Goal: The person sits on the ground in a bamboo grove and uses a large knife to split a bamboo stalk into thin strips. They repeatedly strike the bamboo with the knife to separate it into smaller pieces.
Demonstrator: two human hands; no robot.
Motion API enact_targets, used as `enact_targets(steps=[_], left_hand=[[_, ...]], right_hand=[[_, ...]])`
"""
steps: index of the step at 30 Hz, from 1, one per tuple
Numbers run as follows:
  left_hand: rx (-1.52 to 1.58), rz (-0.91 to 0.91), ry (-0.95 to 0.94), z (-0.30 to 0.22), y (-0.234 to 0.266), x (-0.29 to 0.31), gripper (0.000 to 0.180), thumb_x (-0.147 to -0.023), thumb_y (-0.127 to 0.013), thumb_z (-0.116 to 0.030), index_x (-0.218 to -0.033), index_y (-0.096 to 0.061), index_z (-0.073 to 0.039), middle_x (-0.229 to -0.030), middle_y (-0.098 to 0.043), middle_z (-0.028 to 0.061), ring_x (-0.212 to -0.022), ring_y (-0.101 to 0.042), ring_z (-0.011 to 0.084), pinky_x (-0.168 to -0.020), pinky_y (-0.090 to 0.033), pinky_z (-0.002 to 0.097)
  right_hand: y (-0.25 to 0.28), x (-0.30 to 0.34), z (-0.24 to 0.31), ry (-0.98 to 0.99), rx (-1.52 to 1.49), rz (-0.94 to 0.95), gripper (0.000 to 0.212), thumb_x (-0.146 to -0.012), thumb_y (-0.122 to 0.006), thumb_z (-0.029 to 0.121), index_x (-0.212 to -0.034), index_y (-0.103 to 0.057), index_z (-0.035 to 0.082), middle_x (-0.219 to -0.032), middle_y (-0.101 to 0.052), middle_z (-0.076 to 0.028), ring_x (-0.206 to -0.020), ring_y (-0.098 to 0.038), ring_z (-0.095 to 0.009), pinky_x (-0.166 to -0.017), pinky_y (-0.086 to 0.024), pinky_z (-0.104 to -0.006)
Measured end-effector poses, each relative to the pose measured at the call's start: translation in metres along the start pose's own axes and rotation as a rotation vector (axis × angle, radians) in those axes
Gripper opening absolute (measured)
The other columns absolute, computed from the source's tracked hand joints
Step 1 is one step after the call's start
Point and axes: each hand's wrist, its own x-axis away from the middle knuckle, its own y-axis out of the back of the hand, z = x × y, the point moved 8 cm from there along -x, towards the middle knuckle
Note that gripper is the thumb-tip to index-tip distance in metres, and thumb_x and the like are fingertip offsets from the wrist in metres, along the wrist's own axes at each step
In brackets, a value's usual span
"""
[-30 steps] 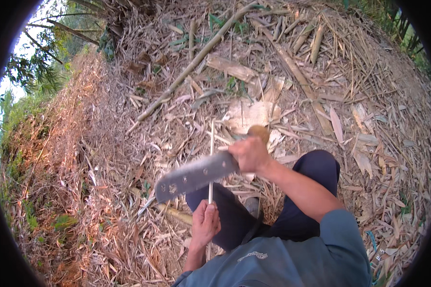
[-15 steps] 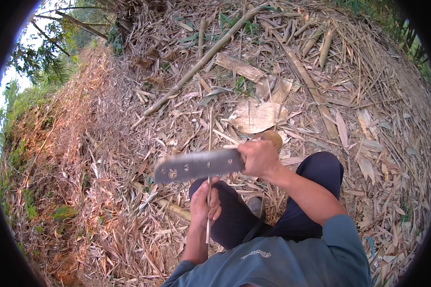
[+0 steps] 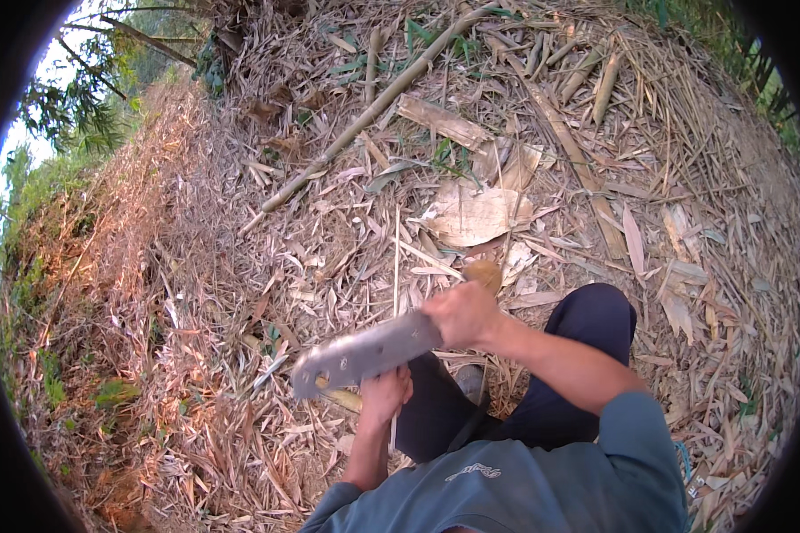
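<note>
My right hand (image 3: pixel 465 313) grips a large broad-bladed knife by its handle; the rounded wooden end (image 3: pixel 484 274) sticks out past my fist. The wide grey blade (image 3: pixel 364 354), marked with several small holes or cut-outs, points left and slants down across a thin pale stick (image 3: pixel 397 266). My left hand (image 3: pixel 386 396) is closed around that stick just below the blade. The stick stands roughly lengthwise in front of me, its lower end showing beneath my left hand. The blade hides the stick's middle and part of my left fingers.
My bent knees (image 3: pixel 596 329) are beside my right forearm. Dry leaves and husks cover the ground. A long bamboo pole (image 3: pixel 364 120) lies diagonally ahead, with a broad dry sheath (image 3: pixel 476 215) near the middle and cut bamboo pieces (image 3: pixel 606 87) at far right.
The knife has come down and nearer to me along the stick, its tip tilting lower. My left hand has moved slightly lower and the stick shifted slightly.
</note>
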Motion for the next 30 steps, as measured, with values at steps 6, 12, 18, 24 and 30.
enact_targets(steps=[6,12,18,24,30], left_hand=[[-0.018,0.071,-0.005,-0.016,-0.012,0.013,0.031,-0.108,-0.044,-0.019,-0.127,-0.057,0.001,-0.061,-0.042,-0.0031,-0.040,-0.036,0.0052,-0.035,-0.033,0.0211],[-0.032,-0.136,-0.158,0.000,0.020,-0.008,0.017,-0.106,-0.043,-0.015,-0.097,-0.054,-0.004,-0.058,-0.040,-0.0028,-0.038,-0.038,0.0070,-0.030,-0.034,0.0212],[-0.007,0.095,-0.064,-0.006,-0.011,0.028,0.030,-0.109,-0.042,-0.021,-0.122,-0.057,0.001,-0.052,-0.033,-0.0056,-0.037,-0.032,0.0028,-0.032,-0.030,0.0200],[-0.096,-0.027,-0.108,-0.007,0.006,-0.009,0.030,-0.108,-0.041,-0.020,-0.122,-0.057,0.002,-0.054,-0.036,-0.0048,-0.037,-0.034,0.0031,-0.033,-0.031,0.0199],[-0.159,0.157,-0.163,-0.029,-0.013,0.041,0.029,-0.109,-0.043,-0.024,-0.119,-0.056,0.001,-0.051,-0.035,-0.0044,-0.035,-0.030,0.0039,-0.031,-0.029,0.0213]], right_hand=[[0.008,-0.006,-0.066,-0.440,0.028,0.231,0.023,-0.066,-0.072,0.032,-0.084,-0.073,0.017,-0.063,-0.066,-0.006,-0.057,-0.068,-0.023,-0.054,-0.054,-0.0397],[-0.011,-0.008,-0.013,-0.132,-0.104,0.105,0.017,-0.063,-0.068,0.024,-0.074,-0.070,0.011,-0.066,-0.068,-0.012,-0.066,-0.071,-0.030,-0.063,-0.057,-0.0463],[0.011,0.001,-0.108,-0.594,-0.159,0.103,0.017,-0.067,-0.070,0.025,-0.075,-0.072,0.010,-0.067,-0.068,-0.010,-0.066,-0.071,-0.027,-0.064,-0.059,-0.0432],[-0.025,-0.009,-0.025,-0.226,-0.106,0.140,0.014,-0.065,-0.069,0.021,-0.074,-0.071,0.010,-0.069,-0.069,-0.014,-0.065,-0.071,-0.028,-0.065,-0.059,-0.0419],[0.006,0.002,-0.152,-0.854,-0.253,0.012,0.032,-0.081,-0.070,0.034,-0.079,-0.071,0.002,-0.072,-0.068,-0.015,-0.063,-0.069,-0.027,-0.057,-0.057,-0.0403]])
